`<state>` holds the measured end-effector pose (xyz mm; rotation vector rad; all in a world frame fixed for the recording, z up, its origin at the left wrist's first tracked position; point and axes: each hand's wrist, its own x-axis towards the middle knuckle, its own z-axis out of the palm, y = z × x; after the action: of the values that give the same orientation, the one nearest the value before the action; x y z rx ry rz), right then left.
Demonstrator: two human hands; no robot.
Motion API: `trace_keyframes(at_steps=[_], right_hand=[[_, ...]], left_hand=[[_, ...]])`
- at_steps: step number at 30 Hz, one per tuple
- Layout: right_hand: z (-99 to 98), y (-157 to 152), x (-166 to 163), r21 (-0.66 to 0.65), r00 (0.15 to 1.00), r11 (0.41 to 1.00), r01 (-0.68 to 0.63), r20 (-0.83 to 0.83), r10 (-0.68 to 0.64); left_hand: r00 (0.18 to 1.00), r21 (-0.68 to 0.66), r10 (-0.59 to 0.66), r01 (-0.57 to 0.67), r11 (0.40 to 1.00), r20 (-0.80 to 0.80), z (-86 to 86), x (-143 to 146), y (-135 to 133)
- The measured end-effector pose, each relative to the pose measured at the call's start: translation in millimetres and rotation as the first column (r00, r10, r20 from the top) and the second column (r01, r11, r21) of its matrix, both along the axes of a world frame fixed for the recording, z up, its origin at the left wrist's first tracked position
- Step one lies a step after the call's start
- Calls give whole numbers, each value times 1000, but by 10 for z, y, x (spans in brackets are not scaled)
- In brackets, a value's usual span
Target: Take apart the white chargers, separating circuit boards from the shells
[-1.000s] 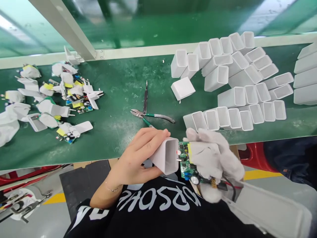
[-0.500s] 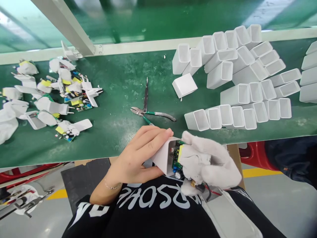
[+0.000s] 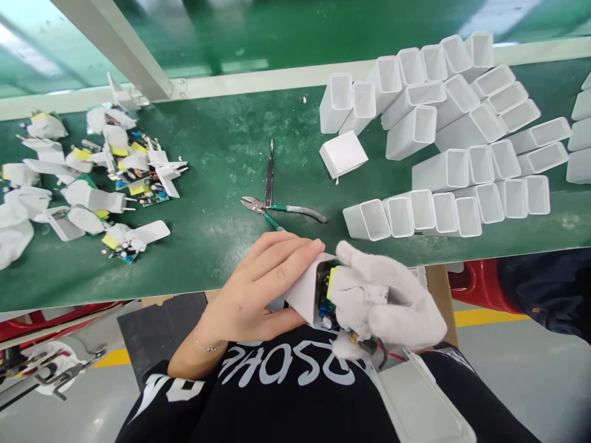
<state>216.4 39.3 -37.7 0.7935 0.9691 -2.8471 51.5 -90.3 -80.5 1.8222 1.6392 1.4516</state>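
My bare left hand [image 3: 252, 289] is wrapped round a white rectangular plastic housing [image 3: 305, 294], its open end turned to the right. My right hand [image 3: 388, 301], in a white glove, grips a green circuit board [image 3: 327, 294] with a yellow part. The board sits partly inside the housing's mouth, with red and black wires trailing under the glove. Both hands are just in front of the near edge of the green bench [image 3: 221, 154].
Side cutters [image 3: 284, 212] and tweezers [image 3: 269, 175] lie on the bench above my hands. Several empty white housings [image 3: 443, 135] are stacked at the right. A heap of boards and plug parts [image 3: 92, 178] lies at the left. A white tray [image 3: 420, 400] is at my lower right.
The gloved right hand has pushed the circuit board leftward, from outside the housing's mouth to partly inside it. The left hand has held the housing nearly still.
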Motion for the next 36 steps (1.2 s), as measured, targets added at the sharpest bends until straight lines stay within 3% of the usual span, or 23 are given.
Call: trace_keyframes(at_steps=[3, 10, 18, 24, 29, 33, 36], right_hand=[[101, 19, -19, -51, 997, 999, 0, 79, 4], [42, 8, -20, 69, 1000, 997, 18, -5, -18], [179, -5, 9, -139, 982, 986, 96, 173, -71], [183, 51, 5, 10, 988, 1000, 12, 152, -13], [153, 32, 68, 45, 987, 999, 4, 162, -11], [124, 47, 75, 88, 989, 992, -92, 120, 81], [105, 64, 54, 200, 988, 968, -152, 52, 144]], left_hand=[[1000, -16, 4, -4, 1000, -8, 16, 4, -6], [1000, 6, -3, 3, 1000, 7, 6, 13, -6], [1000, -45, 10, -9, 999, 13, -3, 28, 1], [998, -9, 15, -15, 1000, 59, -26, 64, 1], [997, 11, 22, -23, 1000, 71, -26, 94, 2], [998, 47, 20, -24, 999, 67, -18, 110, -5], [998, 70, 21, -24, 997, 55, -5, 124, -12]])
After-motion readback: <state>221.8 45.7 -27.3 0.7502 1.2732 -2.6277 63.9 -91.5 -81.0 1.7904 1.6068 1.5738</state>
